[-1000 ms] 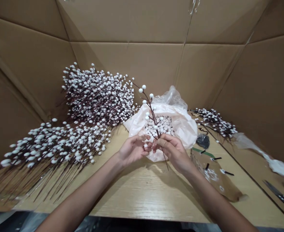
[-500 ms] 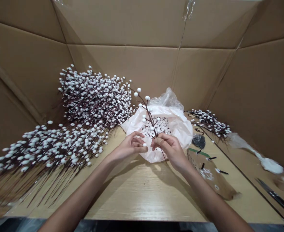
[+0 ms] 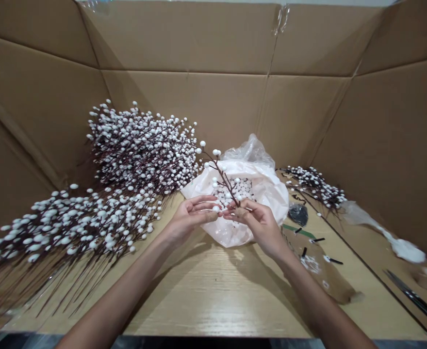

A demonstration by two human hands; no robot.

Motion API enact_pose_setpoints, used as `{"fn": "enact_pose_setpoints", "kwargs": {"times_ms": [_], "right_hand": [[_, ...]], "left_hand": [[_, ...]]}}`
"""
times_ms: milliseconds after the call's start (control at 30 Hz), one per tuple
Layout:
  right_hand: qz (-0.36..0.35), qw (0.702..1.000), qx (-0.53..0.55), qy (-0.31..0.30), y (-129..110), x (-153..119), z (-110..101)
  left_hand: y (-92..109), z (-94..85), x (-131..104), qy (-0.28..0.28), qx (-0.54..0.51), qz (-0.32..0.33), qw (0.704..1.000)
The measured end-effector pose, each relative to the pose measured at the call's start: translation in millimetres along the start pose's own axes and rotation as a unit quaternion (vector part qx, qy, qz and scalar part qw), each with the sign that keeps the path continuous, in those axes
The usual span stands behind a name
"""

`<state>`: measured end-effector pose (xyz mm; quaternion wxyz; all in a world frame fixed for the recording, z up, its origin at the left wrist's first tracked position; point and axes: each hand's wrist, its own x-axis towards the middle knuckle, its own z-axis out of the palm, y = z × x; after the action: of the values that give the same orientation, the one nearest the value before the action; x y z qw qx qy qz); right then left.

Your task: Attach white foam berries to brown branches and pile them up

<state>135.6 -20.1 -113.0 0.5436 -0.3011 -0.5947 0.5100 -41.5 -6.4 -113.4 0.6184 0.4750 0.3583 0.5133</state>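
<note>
My right hand (image 3: 253, 220) is closed around the lower stem of a brown artificial branch (image 3: 225, 178) with several white berries on it. The branch leans up and to the left. Facing it, my left hand (image 3: 191, 215) pinches a white berry (image 3: 216, 209) between thumb and fingers, close to the right fingertips. Whether that berry touches the stem I cannot tell. Behind both hands lies an open white plastic bag (image 3: 271, 186) holding many loose white berries (image 3: 243, 186).
Two piles of finished berry branches, a back pile (image 3: 140, 140) and a front pile (image 3: 90, 220), lie left. On the right are a smaller bunch (image 3: 315, 186), a dark packet (image 3: 298, 214), a brown paper bag (image 3: 330, 276) and scissors (image 3: 413, 295). Cardboard walls (image 3: 184, 106) surround the wooden table (image 3: 199, 291).
My left hand and its berry have moved slightly closer to my right hand. The branch tilts further left and its tip sits a little lower.
</note>
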Motion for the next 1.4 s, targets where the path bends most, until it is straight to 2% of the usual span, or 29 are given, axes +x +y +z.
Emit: {"fn": "enact_pose_setpoints", "kwargs": {"times_ms": [133,333,433,567,867,1400], "right_hand": [[-0.019,0.996,-0.081,0.009,-0.8,1.1,-2.5],[-0.017,0.996,-0.078,-0.027,-1.9,-1.4,-1.2],[-0.025,0.994,-0.099,-0.041,-1.7,-2.7,-0.2],[-0.065,0.986,-0.151,-0.031,-1.9,-2.6,-0.4],[-0.067,0.985,-0.155,-0.030,-2.5,-4.0,1.0],[-0.073,0.983,-0.166,-0.030,-0.4,-4.7,0.5]], "left_hand": [[1.5,1.3,-0.5,0.003,-0.010,-0.011,1.000],[1.7,2.3,-2.2,-0.045,-0.009,-0.007,0.999],[-0.8,1.8,-2.3,-0.039,-0.028,0.003,0.999],[-4.3,2.2,-2.0,-0.027,-0.037,0.007,0.999],[-7.2,1.0,-0.9,-0.006,-0.034,0.007,0.999],[-5.4,1.7,-2.1,-0.008,-0.031,0.004,0.999]]}}
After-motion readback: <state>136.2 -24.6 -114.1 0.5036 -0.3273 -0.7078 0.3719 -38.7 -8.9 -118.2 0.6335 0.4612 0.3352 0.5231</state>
